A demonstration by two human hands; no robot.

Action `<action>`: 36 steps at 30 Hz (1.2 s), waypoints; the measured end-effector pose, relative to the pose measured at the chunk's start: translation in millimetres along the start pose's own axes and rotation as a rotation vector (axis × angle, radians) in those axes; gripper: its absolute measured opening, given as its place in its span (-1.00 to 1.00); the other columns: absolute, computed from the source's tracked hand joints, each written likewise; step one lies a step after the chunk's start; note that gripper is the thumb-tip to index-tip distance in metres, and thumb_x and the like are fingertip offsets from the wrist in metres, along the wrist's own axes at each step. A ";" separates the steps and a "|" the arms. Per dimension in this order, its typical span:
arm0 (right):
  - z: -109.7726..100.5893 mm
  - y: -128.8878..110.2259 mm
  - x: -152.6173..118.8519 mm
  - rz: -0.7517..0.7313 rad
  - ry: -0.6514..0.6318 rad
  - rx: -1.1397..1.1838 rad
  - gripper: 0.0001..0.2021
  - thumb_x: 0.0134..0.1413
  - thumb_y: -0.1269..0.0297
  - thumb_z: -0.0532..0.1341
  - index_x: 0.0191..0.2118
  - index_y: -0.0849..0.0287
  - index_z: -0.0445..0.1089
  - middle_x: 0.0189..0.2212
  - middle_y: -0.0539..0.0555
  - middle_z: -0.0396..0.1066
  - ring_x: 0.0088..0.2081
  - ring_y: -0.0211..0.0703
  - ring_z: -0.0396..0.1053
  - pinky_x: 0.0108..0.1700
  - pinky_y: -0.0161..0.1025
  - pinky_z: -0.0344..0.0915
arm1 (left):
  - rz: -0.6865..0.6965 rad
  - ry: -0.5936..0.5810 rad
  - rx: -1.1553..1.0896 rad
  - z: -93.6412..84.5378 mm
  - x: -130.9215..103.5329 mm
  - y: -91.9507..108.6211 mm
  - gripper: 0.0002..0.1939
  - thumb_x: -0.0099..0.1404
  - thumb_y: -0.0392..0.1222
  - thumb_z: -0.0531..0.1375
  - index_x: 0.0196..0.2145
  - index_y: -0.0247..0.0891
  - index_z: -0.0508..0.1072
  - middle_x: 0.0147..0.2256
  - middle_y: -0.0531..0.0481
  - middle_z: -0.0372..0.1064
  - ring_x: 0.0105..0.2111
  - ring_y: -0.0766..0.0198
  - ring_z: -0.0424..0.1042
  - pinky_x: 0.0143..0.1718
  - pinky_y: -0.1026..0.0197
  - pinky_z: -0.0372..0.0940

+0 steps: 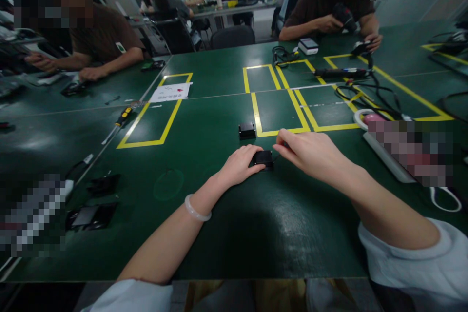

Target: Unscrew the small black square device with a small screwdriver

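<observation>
My left hand (pixel 239 165) rests on the green table (pixel 204 234) with its fingers curled around the left side of a small black box-shaped part (pixel 263 158). A pale bangle sits on that wrist. My right hand (pixel 310 153) hovers just right of the part, fingertips pinched at its upper right corner; what they pinch is too small to tell. A second small black part (pixel 247 130) lies a little farther away, beside a yellow taped rectangle (pixel 278 112).
A screwdriver (pixel 119 123) lies at the left by another yellow outline. Black parts (pixel 91 214) lie at the near left. A white power strip (pixel 383 153) and cables (pixel 369 92) are at the right. Other people work along the far edge, with a paper sheet (pixel 170 92) nearby.
</observation>
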State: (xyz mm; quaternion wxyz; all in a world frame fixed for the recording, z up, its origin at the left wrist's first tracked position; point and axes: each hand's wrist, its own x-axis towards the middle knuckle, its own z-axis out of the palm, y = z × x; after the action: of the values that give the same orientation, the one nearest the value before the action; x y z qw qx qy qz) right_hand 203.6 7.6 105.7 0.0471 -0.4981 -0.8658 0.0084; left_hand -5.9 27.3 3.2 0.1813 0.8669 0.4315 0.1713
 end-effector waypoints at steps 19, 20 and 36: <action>2.3 1.4 1.2 -0.029 0.006 0.048 -0.82 0.28 0.25 -0.06 -0.13 0.16 0.22 -0.39 0.05 0.45 -0.41 -0.12 0.40 -0.48 -0.28 -0.04 | 0.007 0.010 0.006 0.9 0.2 -1.2 -0.63 0.30 -0.02 0.18 0.00 -0.21 0.28 -0.09 -0.09 0.34 -0.09 0.08 0.35 -0.08 0.05 0.28; 2.2 1.6 0.9 -0.037 0.016 0.059 -0.82 0.27 0.26 -0.05 -0.12 0.16 0.21 -0.38 0.05 0.45 -0.40 -0.13 0.40 -0.47 -0.29 -0.03 | 0.008 0.011 0.006 1.0 0.3 -1.4 -0.63 0.30 -0.02 0.18 0.00 -0.21 0.28 -0.09 -0.09 0.34 -0.09 0.08 0.35 -0.08 0.05 0.28; 4.2 1.7 -0.2 -0.044 0.044 0.081 -0.80 0.24 0.25 -0.04 -0.07 0.17 0.16 -0.41 0.03 0.43 -0.45 -0.15 0.37 -0.49 -0.29 -0.04 | 0.011 0.011 0.011 1.7 0.7 -2.0 -0.62 0.30 -0.02 0.18 0.00 -0.20 0.27 -0.09 -0.08 0.34 -0.10 0.09 0.35 -0.07 0.05 0.28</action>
State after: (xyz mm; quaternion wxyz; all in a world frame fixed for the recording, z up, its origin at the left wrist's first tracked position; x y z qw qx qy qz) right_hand 204.8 8.4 101.4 0.0863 -0.4765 -0.8744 0.0315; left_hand -6.2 28.7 0.9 0.1730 0.8694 0.4285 0.1748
